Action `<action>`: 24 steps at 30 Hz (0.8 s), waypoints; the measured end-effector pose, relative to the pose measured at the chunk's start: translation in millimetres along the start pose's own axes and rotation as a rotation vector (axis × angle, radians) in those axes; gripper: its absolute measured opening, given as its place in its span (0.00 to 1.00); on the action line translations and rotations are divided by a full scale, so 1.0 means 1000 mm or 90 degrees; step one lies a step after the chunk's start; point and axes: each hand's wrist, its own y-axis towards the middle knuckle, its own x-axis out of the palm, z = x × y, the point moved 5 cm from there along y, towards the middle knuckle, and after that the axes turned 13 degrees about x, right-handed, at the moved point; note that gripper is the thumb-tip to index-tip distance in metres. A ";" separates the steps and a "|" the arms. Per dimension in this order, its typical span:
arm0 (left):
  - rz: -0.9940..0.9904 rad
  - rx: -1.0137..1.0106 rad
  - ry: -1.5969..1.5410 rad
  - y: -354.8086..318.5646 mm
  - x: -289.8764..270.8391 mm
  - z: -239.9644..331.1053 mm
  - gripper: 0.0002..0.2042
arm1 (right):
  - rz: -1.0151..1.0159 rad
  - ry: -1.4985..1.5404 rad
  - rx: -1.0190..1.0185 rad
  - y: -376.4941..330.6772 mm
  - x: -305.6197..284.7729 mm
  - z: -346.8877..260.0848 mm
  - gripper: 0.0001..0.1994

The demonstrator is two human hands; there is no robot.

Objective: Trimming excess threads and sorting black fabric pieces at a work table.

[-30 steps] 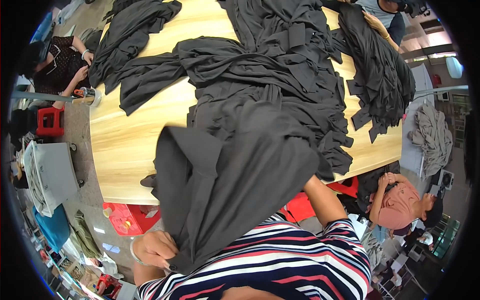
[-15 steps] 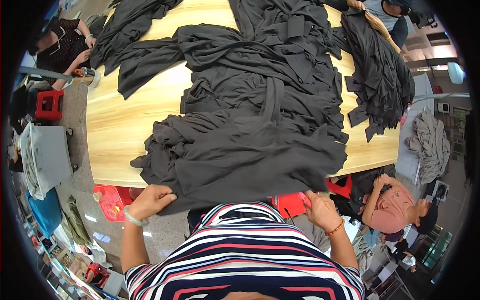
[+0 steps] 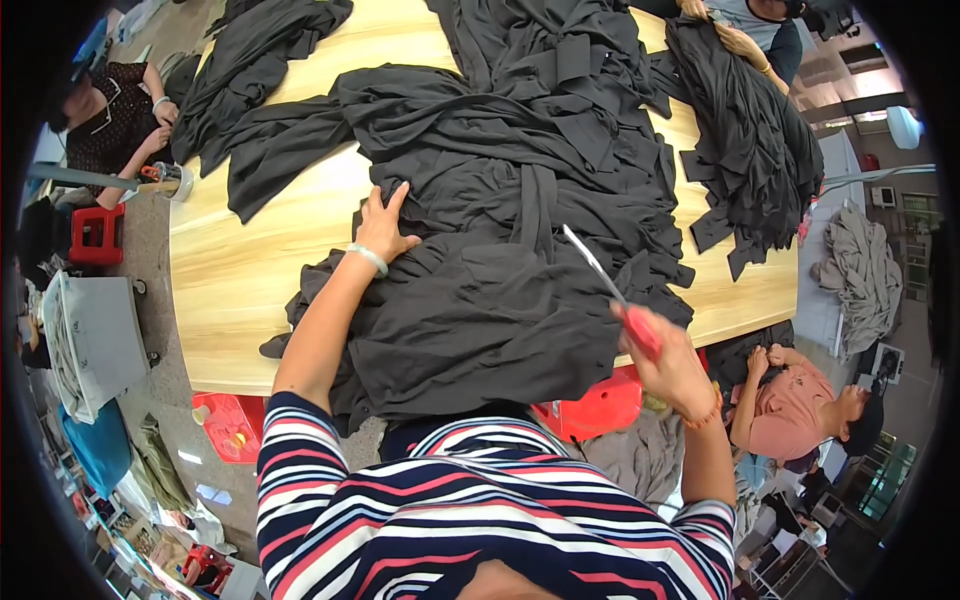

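Dark garments [image 3: 480, 320] lie in a heap down the middle of the table, the nearest one spread over its front edge. My left hand [image 3: 382, 228] reaches forward with fingers apart, resting on the pile's left side. In my right hand [image 3: 668, 368] is a pair of red-handled scissors [image 3: 640, 330], held above the right part of the nearest garment. Their blades point up and to the left and look closed.
The wooden table [image 3: 240, 270] shows bare on both sides. More dark garments [image 3: 745, 140] are heaped at the right, beside a co-worker's hands [image 3: 740, 40]. Red stools [image 3: 598, 408] stand under the front edge. A white cart [image 3: 95, 335] is at the left.
My left hand has let go of the garment's near edge and moved forward onto the pile. My right hand has risen with the scissors, whose blades now point forward, and left the garment's edge.
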 end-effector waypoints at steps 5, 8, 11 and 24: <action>-0.063 0.009 -0.134 0.028 0.016 -0.020 0.23 | -0.005 0.013 -0.108 0.102 0.037 -0.039 0.19; -0.007 0.076 -0.117 0.054 0.012 -0.017 0.16 | -0.105 0.028 -0.143 0.168 0.105 -0.018 0.21; 0.160 0.097 -0.047 0.073 -0.015 -0.056 0.15 | -0.233 -0.065 -0.126 0.163 0.156 -0.036 0.23; 0.299 0.086 0.106 0.086 -0.055 -0.090 0.04 | -0.174 -0.099 -0.145 0.118 0.157 -0.049 0.28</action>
